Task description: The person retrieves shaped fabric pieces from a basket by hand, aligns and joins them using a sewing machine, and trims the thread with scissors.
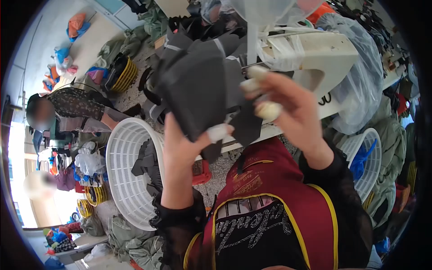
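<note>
My left hand (180,141) grips a dark grey fabric piece (193,85), its thumb wrapped in white tape and pressed against the lower edge. The piece is raised over the table edge and slightly blurred. More dark grey pieces (249,123) hang beside and below it, partly hidden. To the right, my right hand (292,108) is held up with bent fingers apart and pale coverings on several fingertips. Nothing shows between those fingers. Just behind it stands a cream sewing machine (333,51) with clear plastic taped round part of it.
Left of me, a white plastic basket (114,175) holds dark grey pieces. Another white basket (378,153) with a blue item stands at right. A clear plastic bag (364,85) hangs by the machine. Dark fabric is heaped at the back. Another person (76,105) is at left.
</note>
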### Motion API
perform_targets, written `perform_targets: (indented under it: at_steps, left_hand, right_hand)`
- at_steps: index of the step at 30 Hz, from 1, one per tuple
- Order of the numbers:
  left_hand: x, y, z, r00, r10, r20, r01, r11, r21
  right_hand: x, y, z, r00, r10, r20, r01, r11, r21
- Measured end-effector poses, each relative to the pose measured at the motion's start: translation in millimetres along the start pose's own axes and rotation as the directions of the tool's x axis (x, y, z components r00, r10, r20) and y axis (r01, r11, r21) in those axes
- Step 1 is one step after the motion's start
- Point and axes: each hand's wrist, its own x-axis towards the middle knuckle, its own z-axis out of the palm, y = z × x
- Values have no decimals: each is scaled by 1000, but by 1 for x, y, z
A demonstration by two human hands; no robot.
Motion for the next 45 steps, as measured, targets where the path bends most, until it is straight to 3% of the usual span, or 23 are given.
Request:
perform_targets:
  at_steps: [1, 2, 3, 5, 6, 9, 10, 14, 17, 19, 21, 23, 25, 26, 27, 29, 32, 35, 38, 41, 45]
  left_hand:
    - [1, 1, 3, 999, 31, 36, -32, 999, 35]
    - [1, 2, 9, 998, 27, 48, -25, 998, -59]
    - [0, 2, 11, 998, 23, 59, -13, 988, -155]
    - [-5, 1, 8, 996, -31, 80, 42, 991, -130]
    - [-7, -2, 7, 994, -63, 94, 74, 990, -119]
    - [-7, -17, -1, 987, -69, 145, 76, 996, -38]
    - [-6, -14, -6, 965, -184, 189, 205, 974, -98]
    - [-11, -15, -21, 930, -267, 251, 264, 963, 49]
    - [-15, -25, -36, 898, -297, 325, 315, 949, -2]
    - [-20, -13, -46, 905, -366, 216, 410, 884, -223]
    - [-18, -15, -53, 931, -323, 170, 365, 836, -411]
    - [-19, -14, -37, 978, -167, 123, 196, 939, -284]
    - [-28, -30, -20, 984, -25, 176, 76, 954, -290]
    - [-32, -34, -10, 976, -22, 216, 96, 936, -338]
    - [-36, -28, -1, 983, -56, 178, 73, 993, -88]
    - [-32, -28, 9, 993, -47, 108, 49, 999, -12]
    - [-27, -26, -3, 967, -207, 146, 234, 951, -201]
    - [-21, -26, -19, 921, -136, 366, 170, 984, -62]
    - [-21, -22, -22, 916, -149, 373, 195, 977, -88]
    - [-27, -25, -25, 926, -283, 249, 341, 912, -230]
    - [-34, -19, -8, 957, -259, 133, 290, 880, -375]
  right_hand:
    - [3, 2, 13, 996, 38, 82, -48, 991, 127]
    - [2, -1, 21, 988, 127, 90, -147, 950, 274]
    - [3, 0, 23, 984, 140, 115, -169, 933, 318]
    - [0, 3, 25, 970, 180, 163, -232, 888, 398]
    - [1, 0, 34, 975, 193, 110, -221, 894, 389]
    - [2, -2, 30, 917, 365, 164, -387, 912, 135]
    - [1, -2, 30, 938, 338, 75, -345, 929, 131]
    - [-7, 0, 10, 880, 415, 230, -456, 874, 167]
    - [-15, 4, 1, 866, 428, 258, -481, 854, 198]
    - [-13, 3, -9, 897, 405, 179, -441, 843, 308]
    - [-12, 2, -12, 909, 388, 149, -416, 832, 367]
    - [-13, 1, -8, 908, 379, 178, -419, 826, 378]
    - [-14, 5, 0, 919, 357, 170, -395, 812, 429]
    - [-13, 5, 5, 923, 350, 161, -384, 803, 456]
    - [-13, 6, 9, 926, 345, 153, -375, 791, 484]
    - [-12, 8, 11, 917, 344, 203, -399, 781, 480]
    - [-9, 8, 8, 901, 348, 260, -432, 776, 459]
    - [-8, 9, 6, 875, 374, 308, -478, 772, 420]
    - [-7, 17, 5, 864, 390, 318, -496, 771, 400]
    - [-7, 21, 2, 854, 402, 330, -510, 773, 378]
    - [-3, 8, 2, 857, 395, 332, -491, 821, 291]
